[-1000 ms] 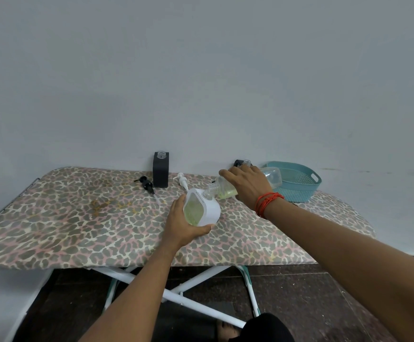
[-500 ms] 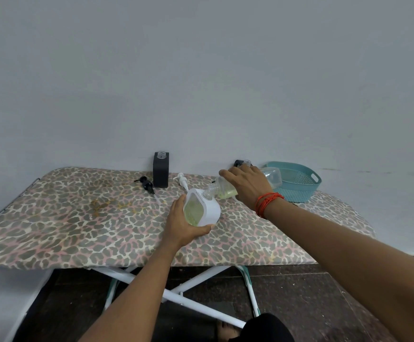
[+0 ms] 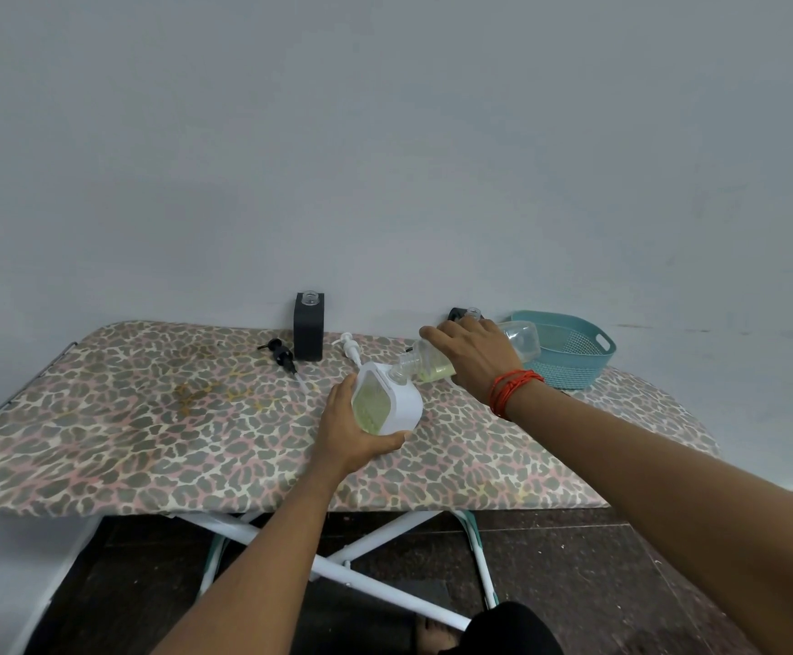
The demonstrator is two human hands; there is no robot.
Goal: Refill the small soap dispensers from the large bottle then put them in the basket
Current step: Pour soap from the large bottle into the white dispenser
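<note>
My left hand (image 3: 345, 430) grips a small white soap dispenser (image 3: 387, 399) with a clear window showing yellow-green liquid; it is tilted and its pump is off. My right hand (image 3: 477, 354) holds the large clear bottle (image 3: 432, 364) tipped on its side, its neck touching the white dispenser's opening, yellow liquid pooled near the neck. A black square dispenser (image 3: 308, 326) stands uncapped at the back by the wall. The teal basket (image 3: 569, 356) sits at the back right, behind my right hand.
A black pump head (image 3: 282, 356) and a white pump head (image 3: 349, 349) lie loose on the leopard-print table (image 3: 149, 418). Another dark object (image 3: 458, 314) is partly hidden behind my right hand. A wall runs close behind the table.
</note>
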